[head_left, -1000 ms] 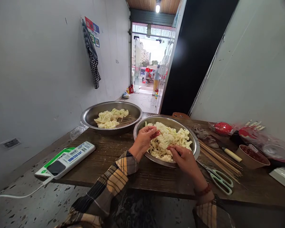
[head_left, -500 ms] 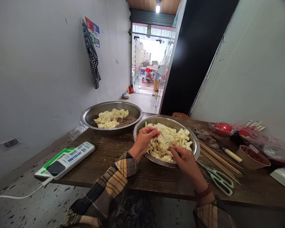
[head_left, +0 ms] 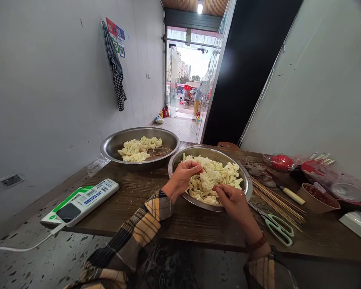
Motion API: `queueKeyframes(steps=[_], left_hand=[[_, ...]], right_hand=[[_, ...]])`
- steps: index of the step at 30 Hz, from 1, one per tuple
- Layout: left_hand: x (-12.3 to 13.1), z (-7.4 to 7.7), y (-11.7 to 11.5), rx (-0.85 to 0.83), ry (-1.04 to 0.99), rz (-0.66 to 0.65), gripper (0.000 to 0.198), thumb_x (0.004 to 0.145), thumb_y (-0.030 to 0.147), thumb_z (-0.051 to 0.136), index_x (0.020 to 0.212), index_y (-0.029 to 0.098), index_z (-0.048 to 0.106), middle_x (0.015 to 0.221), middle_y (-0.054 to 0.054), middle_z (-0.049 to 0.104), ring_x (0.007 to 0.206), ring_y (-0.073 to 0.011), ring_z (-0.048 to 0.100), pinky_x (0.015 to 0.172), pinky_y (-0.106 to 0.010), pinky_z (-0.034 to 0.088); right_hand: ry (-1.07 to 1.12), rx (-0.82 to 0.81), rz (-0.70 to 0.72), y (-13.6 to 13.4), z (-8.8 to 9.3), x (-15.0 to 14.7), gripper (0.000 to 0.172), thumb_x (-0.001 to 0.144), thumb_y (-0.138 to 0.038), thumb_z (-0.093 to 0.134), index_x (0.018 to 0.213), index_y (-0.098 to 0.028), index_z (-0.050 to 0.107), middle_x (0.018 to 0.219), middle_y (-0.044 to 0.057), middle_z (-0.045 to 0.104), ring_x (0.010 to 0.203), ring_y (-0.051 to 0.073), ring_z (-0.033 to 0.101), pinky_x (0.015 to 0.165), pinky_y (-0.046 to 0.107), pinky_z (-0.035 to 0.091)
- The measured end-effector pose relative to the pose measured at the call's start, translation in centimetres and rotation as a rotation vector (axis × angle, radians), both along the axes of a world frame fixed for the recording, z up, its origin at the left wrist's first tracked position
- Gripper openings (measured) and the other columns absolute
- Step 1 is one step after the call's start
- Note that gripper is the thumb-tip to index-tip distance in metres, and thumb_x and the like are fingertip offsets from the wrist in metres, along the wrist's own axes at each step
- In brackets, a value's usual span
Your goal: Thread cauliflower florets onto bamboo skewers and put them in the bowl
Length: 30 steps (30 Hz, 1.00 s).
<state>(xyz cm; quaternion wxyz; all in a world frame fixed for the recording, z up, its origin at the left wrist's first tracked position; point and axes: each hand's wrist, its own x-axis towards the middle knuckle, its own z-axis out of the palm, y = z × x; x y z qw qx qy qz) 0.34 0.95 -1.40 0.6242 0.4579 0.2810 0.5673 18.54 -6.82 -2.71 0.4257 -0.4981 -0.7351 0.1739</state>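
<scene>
A pale cauliflower floret (head_left: pixel 209 179) is between my two hands, over a steel bowl (head_left: pixel 172 170) heaped with cut cauliflower (head_left: pixel 230 173). My left hand (head_left: pixel 183 175) is closed in a pinch at the floret's upper left. A short brown length of thin skewer (head_left: pixel 205 171) shows at its fingertips, running toward the floret. At the lower right edge of the floret, the thumb and fingers of my right hand (head_left: pixel 232 200) are pinched together on it. The fingers partly cover the skewer, so its full length is hidden.
Left of the bowl stands a wider steel basin (head_left: pixel 108 149) with skewered cauliflower (head_left: pixel 132 149). Loose bamboo skewers (head_left: pixel 278 198), green-handled scissors (head_left: pixel 278 228), a wooden-handled tool (head_left: pixel 292 196) and a paper tub (head_left: pixel 319 198) lie to the right. A phone (head_left: pixel 68 212) rests on a white box at left.
Both hands keep nearly the same pinched positions around the floret. The whole view has shifted very slightly; nothing has been let go or newly taken hold of.
</scene>
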Motion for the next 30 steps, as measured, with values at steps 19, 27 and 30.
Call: queueKeyframes(steps=[19,27,30], left_hand=[[1.6,0.4,-1.2,-0.136,-0.020,-0.136,0.034,0.065,0.045,0.075,0.073,0.013,0.067,0.069,-0.002,0.059,0.062,-0.0090,0.052,0.059,-0.023,0.040],[1.8,0.4,-1.6,-0.029,0.079,-0.237,0.034,0.067,0.045,0.074,0.071,0.013,0.064,0.066,0.000,0.055,0.058,-0.0070,0.046,0.053,-0.020,0.033],[1.7,0.2,-1.5,0.040,0.064,-0.248,0.031,0.069,0.043,0.073,0.068,0.014,0.062,0.063,0.002,0.050,0.054,-0.0057,0.040,0.051,-0.020,0.029]], right_hand=[[0.156,-0.047,-0.026,-0.3,-0.1,0.0,0.034,0.091,-0.041,0.044,0.083,-0.016,0.065,0.049,-0.005,0.047,0.047,0.012,0.046,0.049,0.023,0.036],[0.054,0.002,-0.032,-0.2,0.0,-0.3,0.032,0.091,-0.039,0.046,0.074,-0.017,0.062,0.056,-0.003,0.050,0.055,0.013,0.046,0.053,0.023,0.037],[0.039,-0.017,-0.016,-0.2,0.1,-0.4,0.031,0.091,-0.039,0.046,0.077,-0.017,0.064,0.056,-0.002,0.051,0.055,0.013,0.047,0.053,0.023,0.037]])
